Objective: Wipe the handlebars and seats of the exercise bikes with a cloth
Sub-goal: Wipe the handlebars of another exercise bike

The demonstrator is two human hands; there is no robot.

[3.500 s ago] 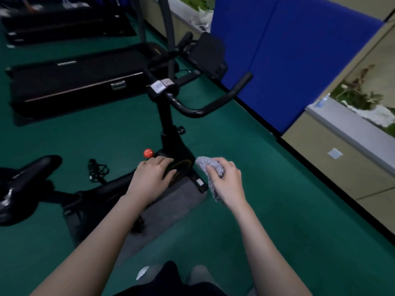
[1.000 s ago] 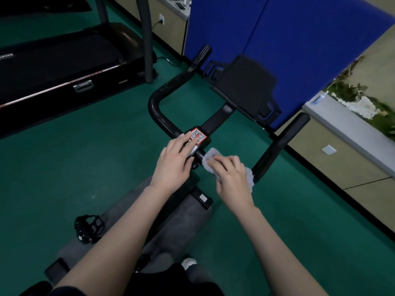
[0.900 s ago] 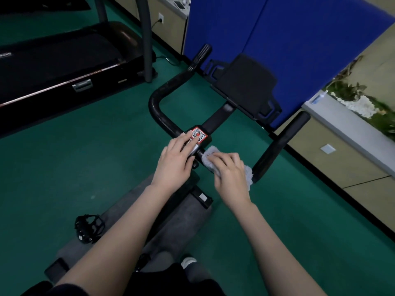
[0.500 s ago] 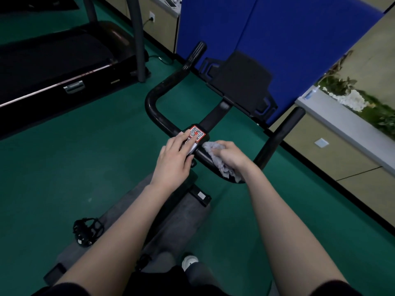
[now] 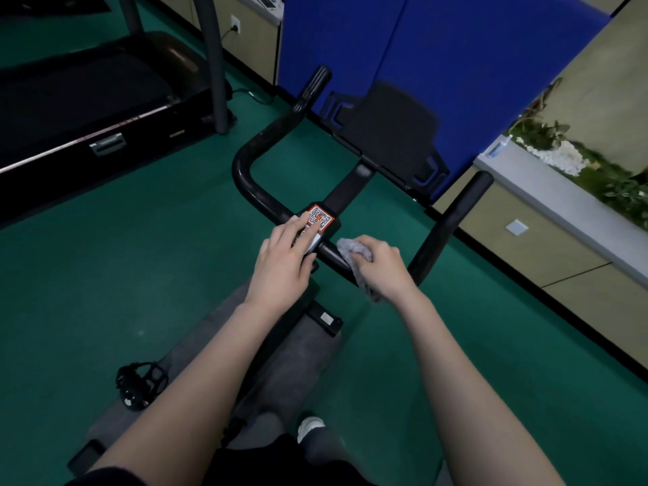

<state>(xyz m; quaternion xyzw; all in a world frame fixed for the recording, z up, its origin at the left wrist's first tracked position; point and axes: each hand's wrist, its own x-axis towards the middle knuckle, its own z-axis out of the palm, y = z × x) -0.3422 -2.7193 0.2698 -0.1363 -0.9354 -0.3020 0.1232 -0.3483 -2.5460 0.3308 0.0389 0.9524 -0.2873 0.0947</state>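
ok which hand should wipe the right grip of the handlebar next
Right. The right hand already grips the grey cloth on the handlebar near that grip; the left hand lies on the QR-code sticker.

A black treadmill (image 5: 87, 100) lies on the green floor (image 5: 140, 257) far to the left of the hands, with its grey upright post (image 5: 214, 61) beside it. Beyond the hands stands a blue partition panel (image 5: 420, 47). To the right, past them, a grey ledge (image 5: 561, 201) carries green plants (image 5: 613, 180) and white pebbles (image 5: 568, 159). A grey mat (image 5: 301, 359) lies on the floor below them.
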